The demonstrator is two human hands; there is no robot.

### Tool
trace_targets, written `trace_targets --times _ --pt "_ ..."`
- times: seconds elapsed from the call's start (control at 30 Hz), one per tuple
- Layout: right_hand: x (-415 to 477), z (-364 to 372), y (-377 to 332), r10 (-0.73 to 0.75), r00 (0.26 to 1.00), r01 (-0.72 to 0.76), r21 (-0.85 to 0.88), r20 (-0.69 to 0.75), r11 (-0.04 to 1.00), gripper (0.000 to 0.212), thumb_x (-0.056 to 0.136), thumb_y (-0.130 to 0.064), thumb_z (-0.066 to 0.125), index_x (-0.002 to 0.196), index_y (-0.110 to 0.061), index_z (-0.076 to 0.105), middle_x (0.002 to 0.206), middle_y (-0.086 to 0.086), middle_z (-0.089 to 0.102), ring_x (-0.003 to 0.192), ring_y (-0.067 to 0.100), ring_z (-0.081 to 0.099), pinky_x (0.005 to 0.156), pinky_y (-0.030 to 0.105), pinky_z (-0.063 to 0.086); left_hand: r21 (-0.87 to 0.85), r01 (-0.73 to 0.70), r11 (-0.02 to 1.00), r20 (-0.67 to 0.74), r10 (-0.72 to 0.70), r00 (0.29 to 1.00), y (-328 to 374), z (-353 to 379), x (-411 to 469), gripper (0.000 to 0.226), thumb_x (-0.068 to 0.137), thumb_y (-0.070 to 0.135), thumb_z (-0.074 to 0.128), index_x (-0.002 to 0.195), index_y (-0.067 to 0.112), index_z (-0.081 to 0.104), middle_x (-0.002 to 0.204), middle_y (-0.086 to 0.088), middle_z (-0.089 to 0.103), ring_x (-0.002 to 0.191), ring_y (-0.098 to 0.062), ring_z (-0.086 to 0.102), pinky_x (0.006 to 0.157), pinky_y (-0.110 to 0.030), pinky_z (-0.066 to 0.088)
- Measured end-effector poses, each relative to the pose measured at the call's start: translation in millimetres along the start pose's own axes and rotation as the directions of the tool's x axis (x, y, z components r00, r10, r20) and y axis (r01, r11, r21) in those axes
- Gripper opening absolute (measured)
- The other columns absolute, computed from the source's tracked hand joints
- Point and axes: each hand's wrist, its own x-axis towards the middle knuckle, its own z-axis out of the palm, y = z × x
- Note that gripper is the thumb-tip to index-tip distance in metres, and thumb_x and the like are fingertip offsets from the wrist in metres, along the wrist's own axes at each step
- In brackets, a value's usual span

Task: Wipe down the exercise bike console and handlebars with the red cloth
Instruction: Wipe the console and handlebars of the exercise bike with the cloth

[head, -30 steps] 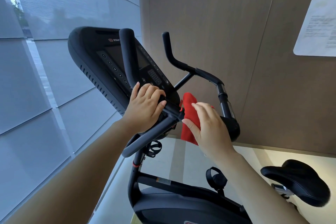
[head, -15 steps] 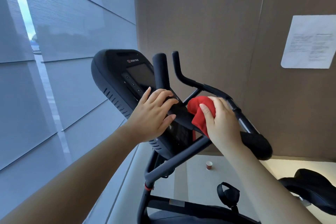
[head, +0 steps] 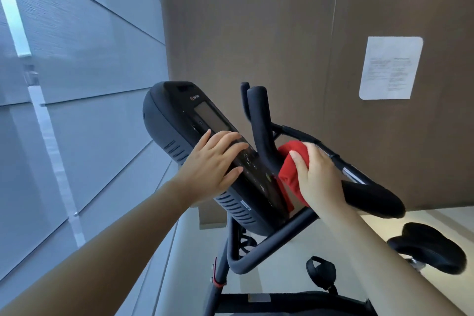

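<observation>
Head view: bunched red cloth (head: 291, 177) pressed between console (head: 179, 120) and handlebars (head: 261, 120).

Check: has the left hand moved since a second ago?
Yes. The left hand left the handlebar and now lies flat, higher up the console.

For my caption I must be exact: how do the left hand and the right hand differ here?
The left hand lies flat, fingers straight, on the console; the right hand curls round the red cloth. The left hand holds nothing; the right hand holds the cloth against the handlebars, beside the console. Both hands are bare.
</observation>
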Motion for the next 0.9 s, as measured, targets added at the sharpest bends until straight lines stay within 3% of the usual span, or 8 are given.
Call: trace_targets --times 0.1,0.2,0.27,0.47,0.63,0.8,0.9 --pt "9 4 -27 -0.038 0.996 0.040 0.028 -0.076 0.999 0.043 0.095 -0.036 0.040 0.123 -0.006 0.051 0.119 0.009 0.059 0.112 0.026 0.052 0.089 0.019 0.032 0.007 -0.009 1.000 -0.028 0.009 1.000 -16 -5 10 0.048 0.088 0.044 0.034 0.128 0.020 0.047 0.132 -0.002 0.049 0.127 -0.023 0.041 0.110 -0.050 0.023" --pt "2 20 -36 -0.074 0.994 0.084 -0.122 0.084 0.989 0.061 0.092 -0.045 0.038 0.140 -0.007 0.032 0.136 0.010 0.048 0.124 0.026 0.045 0.102 0.035 0.035 0.031 -0.019 0.999 -0.023 0.020 1.000 -28 1 18 0.050 0.087 0.044 0.033 0.127 0.020 0.050 0.129 -0.003 0.051 0.125 -0.024 0.044 0.109 -0.050 0.024" --pt "-6 26 -31 -0.072 0.991 0.096 -0.227 0.114 0.969 0.070 0.090 -0.049 0.038 0.144 -0.007 0.024 0.138 0.012 0.046 0.124 0.027 0.046 0.103 0.037 0.035 0.055 -0.019 0.998 0.008 0.019 1.000 -33 11 19 0.051 0.087 0.045 0.032 0.126 0.019 0.052 0.126 -0.003 0.054 0.122 -0.024 0.047 0.109 -0.049 0.024" --pt "-4 18 -24 -0.100 0.989 0.121 -0.224 0.104 0.967 0.070 0.087 -0.054 0.027 0.138 -0.008 0.035 0.129 0.009 0.054 0.118 0.026 0.051 0.097 0.035 0.039 0.167 -0.106 0.980 0.060 0.097 0.993 -45 33 10 0.048 0.089 0.045 0.031 0.114 0.019 0.063 0.115 -0.001 0.063 0.111 -0.023 0.056 0.108 -0.045 0.019" --pt "5 27 -30 -0.050 0.998 0.053 -0.109 0.031 0.993 0.065 0.089 -0.051 0.024 0.138 -0.010 0.036 0.134 0.008 0.051 0.122 0.025 0.048 0.099 0.035 0.039 0.191 -0.126 0.973 0.024 0.124 0.992 -44 38 10 0.046 0.091 0.043 0.032 0.111 0.019 0.065 0.112 0.001 0.063 0.108 -0.022 0.057 0.110 -0.047 0.018" --pt "-6 28 -20 -0.081 0.996 0.087 -0.158 0.042 0.984 0.064 0.090 -0.050 0.026 0.133 -0.005 0.042 0.121 0.011 0.058 0.111 0.028 0.055 0.089 0.029 0.038 0.200 -0.118 0.973 0.006 0.120 0.993 -44 39 10 0.044 0.090 0.043 0.034 0.110 0.021 0.065 0.110 0.002 0.064 0.106 -0.021 0.057 0.109 -0.047 0.017" --pt "-5 22 -21 -0.086 0.996 0.092 -0.180 0.039 0.979 0.065 0.090 -0.050 0.025 0.132 -0.005 0.043 0.121 0.011 0.058 0.111 0.029 0.055 0.090 0.033 0.041 0.199 -0.118 0.973 0.016 0.117 0.993 -44 38 10 0.045 0.090 0.045 0.032 0.110 0.021 0.065 0.110 0.002 0.064 0.106 -0.021 0.057 0.109 -0.046 0.017"
